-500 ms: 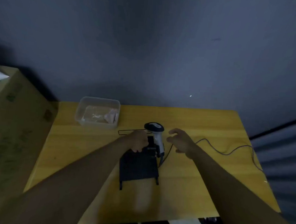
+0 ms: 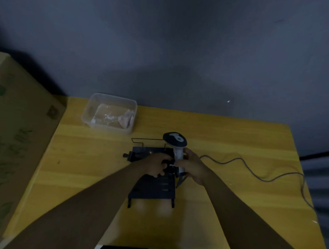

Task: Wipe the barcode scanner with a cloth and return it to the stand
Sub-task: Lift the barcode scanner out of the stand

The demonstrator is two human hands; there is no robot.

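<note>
Gripping the barcode scanner (image 2: 177,149) handle, right hand (image 2: 193,167) readies lifting; left hand (image 2: 155,166), fingers curled, steadies the black stand (image 2: 152,189); cloth (image 2: 125,118) comes next.

A dim room under low light. A yellow wood-grain worktop (image 2: 94,177) fills the lower view, butted against a plain grey-blue wall (image 2: 181,50) beyond it. To the left a large cardboard box (image 2: 16,128) with green printing stands against the worktop's edge. At far right, dark horizontal slats (image 2: 320,178) show below the wall.
</note>
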